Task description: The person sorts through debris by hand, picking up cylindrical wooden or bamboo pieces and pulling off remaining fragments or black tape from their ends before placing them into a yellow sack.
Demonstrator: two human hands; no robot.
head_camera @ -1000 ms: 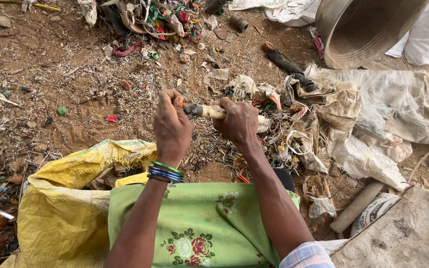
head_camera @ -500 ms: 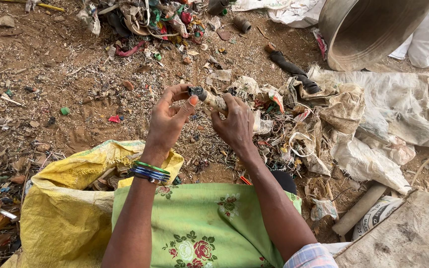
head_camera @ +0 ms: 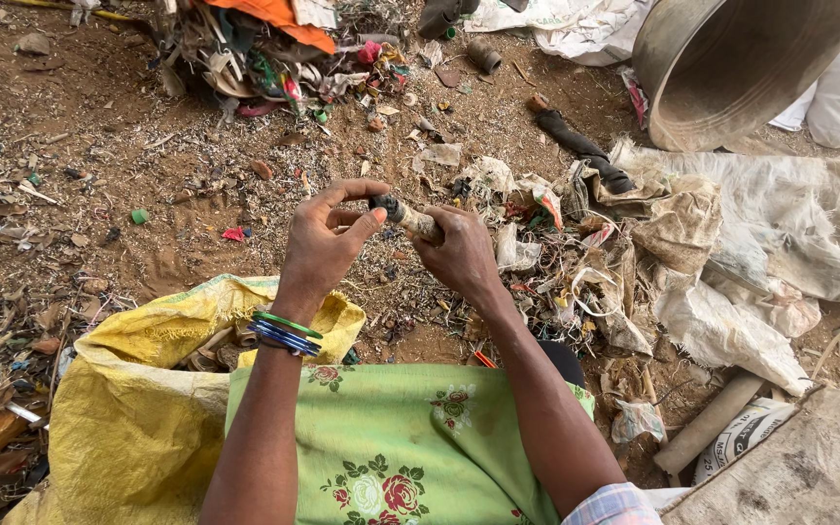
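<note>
Littered dirt ground surrounded the work. The right hand gripped a pale tube, steadying it; the left hand pinched its dark cap at 12 o'clock above the yellow sack.

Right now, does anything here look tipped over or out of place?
Yes. The big metal basin at top right lies tipped on its side, mouth open toward the littered dirt ground. Scraps are scattered everywhere.

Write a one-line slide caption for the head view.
Both hands, left hand and right hand, grip a small dirty tube above a yellow sack.
</note>
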